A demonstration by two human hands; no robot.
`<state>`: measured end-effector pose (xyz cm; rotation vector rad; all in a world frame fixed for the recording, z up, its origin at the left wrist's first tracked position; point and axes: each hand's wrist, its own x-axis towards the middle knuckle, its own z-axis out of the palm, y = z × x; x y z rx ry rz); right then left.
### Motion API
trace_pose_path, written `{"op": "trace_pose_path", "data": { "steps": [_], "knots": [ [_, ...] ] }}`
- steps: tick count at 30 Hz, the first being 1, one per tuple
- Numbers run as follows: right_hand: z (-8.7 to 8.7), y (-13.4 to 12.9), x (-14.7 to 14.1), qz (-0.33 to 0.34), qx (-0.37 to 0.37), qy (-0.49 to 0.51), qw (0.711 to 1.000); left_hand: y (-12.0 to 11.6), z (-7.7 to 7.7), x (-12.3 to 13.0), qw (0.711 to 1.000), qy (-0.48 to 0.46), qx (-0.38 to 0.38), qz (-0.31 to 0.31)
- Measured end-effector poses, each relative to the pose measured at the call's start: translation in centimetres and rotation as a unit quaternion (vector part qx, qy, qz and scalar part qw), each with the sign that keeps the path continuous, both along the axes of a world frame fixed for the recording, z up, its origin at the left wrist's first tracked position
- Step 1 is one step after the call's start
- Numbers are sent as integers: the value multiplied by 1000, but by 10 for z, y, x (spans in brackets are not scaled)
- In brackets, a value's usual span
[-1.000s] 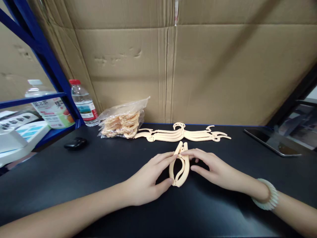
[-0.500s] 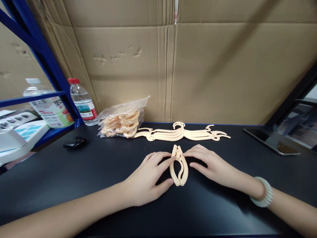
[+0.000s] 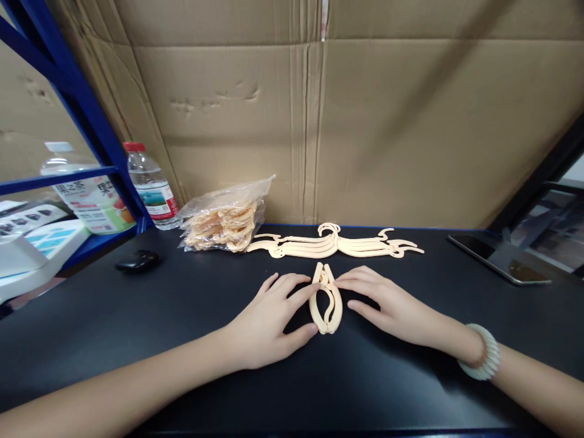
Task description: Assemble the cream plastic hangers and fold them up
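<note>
A beige plastic folding clothes hanger [image 3: 337, 307] lies folded on the black table in front of me, its arms curved into a pointed oval. My left hand [image 3: 269, 322] holds it from the left, index finger across its upper part and thumb against its lower left edge. On the other side, my right hand [image 3: 387, 304] has its fingertips at the hanger's upper right edge, with the thumb apart from it. Behind lie several opened hangers [image 3: 310, 248], nested in a row with their hooks together.
A clear plastic bag [image 3: 223, 222] of beige hangers stands at the back left, beside a red-capped water bottle [image 3: 155, 191]. A black mouse [image 3: 137, 261] lies left and a phone [image 3: 499, 258] right. Cardboard [image 3: 228, 91] rises behind the table [image 3: 342, 389].
The folded hanger has shifted slightly away from me and to the left, my left hand moving along with it. My right fingertips stay at its upper right edge.
</note>
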<state>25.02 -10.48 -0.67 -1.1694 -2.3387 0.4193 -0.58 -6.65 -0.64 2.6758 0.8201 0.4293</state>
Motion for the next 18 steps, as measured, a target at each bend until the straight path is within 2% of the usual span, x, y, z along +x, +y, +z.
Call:
{"op": "trace_pose_path", "data": {
  "steps": [9, 18],
  "knots": [
    [4, -2, 1, 8, 2, -9, 1000, 0, 1, 1, 1000, 1, 2, -2],
    [2, 5, 20, -11, 22, -54, 998, 2, 2, 0, 1000, -5, 1, 7]
  ]
}}
